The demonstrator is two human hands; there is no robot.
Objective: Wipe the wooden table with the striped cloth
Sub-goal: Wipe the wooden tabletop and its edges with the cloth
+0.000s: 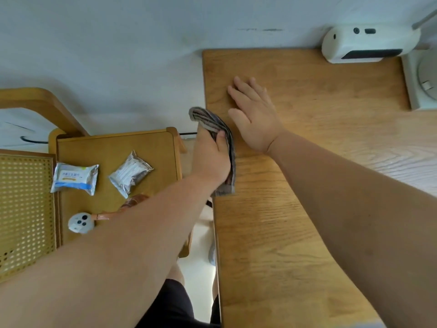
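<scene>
Head view: the left hand grips the folded striped cloth, thumb and fingers curled round it. The cloth lies along the left edge of the wooden table, about halfway between near and far, with its far end poking out past the edge. The right hand lies flat on the tabletop just right of the cloth, fingers straight and together, holding nothing.

The wood shows no damp streak or clear wiped track, so I cannot tell how much is already done. With the cloth only at the left edge, the broad right and near parts look, by my judgement, still to be covered.

Counted: one cloth, two hands. One white device stands at the table's far right corner. On the lower table to the left lie two foil packets and one small white gadget.
</scene>
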